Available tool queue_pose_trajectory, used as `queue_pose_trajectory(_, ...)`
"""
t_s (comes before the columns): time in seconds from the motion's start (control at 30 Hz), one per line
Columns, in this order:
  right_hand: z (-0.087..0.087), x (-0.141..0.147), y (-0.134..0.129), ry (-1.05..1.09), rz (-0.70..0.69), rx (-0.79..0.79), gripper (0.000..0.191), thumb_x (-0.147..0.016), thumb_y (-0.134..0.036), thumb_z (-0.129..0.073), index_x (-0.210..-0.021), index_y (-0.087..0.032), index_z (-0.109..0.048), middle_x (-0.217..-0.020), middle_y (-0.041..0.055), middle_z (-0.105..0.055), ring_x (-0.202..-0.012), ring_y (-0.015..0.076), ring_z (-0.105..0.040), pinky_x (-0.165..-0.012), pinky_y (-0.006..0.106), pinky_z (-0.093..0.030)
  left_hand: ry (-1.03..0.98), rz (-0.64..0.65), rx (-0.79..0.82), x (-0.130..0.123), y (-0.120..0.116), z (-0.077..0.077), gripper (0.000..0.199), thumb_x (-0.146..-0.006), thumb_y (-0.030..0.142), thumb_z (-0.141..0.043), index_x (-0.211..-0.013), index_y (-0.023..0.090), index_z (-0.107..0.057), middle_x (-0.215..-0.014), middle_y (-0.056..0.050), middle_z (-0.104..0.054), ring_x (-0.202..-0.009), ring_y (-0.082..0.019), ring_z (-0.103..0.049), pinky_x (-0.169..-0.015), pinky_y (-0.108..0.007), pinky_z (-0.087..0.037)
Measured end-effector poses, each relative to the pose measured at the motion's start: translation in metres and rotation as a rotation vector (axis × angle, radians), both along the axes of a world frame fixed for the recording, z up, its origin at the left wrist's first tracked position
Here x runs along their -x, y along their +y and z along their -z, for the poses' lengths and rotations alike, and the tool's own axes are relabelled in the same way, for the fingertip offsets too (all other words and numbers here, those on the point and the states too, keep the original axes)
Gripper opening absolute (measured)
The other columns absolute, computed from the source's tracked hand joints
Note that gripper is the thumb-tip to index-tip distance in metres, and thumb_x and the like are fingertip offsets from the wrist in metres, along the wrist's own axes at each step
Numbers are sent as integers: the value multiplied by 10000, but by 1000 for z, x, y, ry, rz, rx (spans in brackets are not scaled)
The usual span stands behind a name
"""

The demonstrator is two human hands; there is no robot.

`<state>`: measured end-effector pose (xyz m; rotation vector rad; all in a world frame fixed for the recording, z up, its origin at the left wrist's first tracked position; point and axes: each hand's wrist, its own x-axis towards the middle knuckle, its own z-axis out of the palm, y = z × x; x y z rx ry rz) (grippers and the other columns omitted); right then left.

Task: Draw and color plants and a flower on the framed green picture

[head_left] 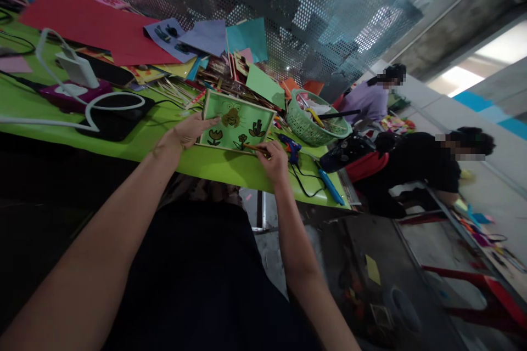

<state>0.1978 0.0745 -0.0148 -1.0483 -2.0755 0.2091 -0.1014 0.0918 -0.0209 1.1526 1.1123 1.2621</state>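
A shallow green box-like frame (236, 120) with a bee-like figure and several flower shapes rests on the green table (197, 164). My left hand (192, 129) grips its left edge, the fingers reaching over the rim. At the lower right corner, my right hand (274, 160) is closed around a thin brown stick (257, 148), whose tip points left at the small middle flower. A blue glue gun (291, 146) with a black cord lies just right of my right hand.
Behind the frame are coloured papers (99, 24) and thin sticks. To the right stand a green basket (317, 126) and a blue tool (331, 186); a white charger (78, 67) and cables lie left. Two people sit farther right.
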Motion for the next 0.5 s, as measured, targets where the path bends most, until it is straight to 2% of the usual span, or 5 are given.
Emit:
queue_pose_trajectory(0.1, 0, -1, 0, -16, 5, -24, 126, -946, -210, -690, -1002, -251, -795, -998, 87, -785, -972, 275, -715, -889, 420, -618, -8, 13, -9, 0, -1, -1, 301, -1004, 422, -758, -1143, 156, -759, -1222, -106, -771, -1128, -260, -725, -1025, -476, -609)
queue_pose_trajectory(0.23, 1, -1, 1, -21, 6, -35, 121, -956, -233, -685, -1009, -253, -792, -1005, 86, -788, -970, 275, -715, -893, 419, -620, -42, 20, -21, 1, -1, -2, 394, -783, 538, -922, -887, 176, -805, -1024, -111, -842, -1121, -328, -726, -1068, -481, -578)
queue_pose_trajectory(0.37, 1, 0, 0, 3, -1, -33, 121, -941, -216, -690, -1000, -246, -792, -1002, 86, -789, -973, 275, -714, -900, 419, -614, -69, 18, -31, 1, -1, -1, 510, -654, 605, -964, -880, 175, -809, -1033, -128, -852, -1136, -351, -730, -1064, -512, -577)
queue_pose_trajectory(0.5, -1, 0, -2, 8, 12, -7, 124, -915, -187, -704, -972, -252, -793, -994, 80, -786, -967, 270, -709, -890, 411, -611, -78, 11, -37, 0, 0, 1, 519, -657, 595, -957, -914, 166, -815, -1057, -136, -852, -1148, -352, -737, -1067, -504, -577)
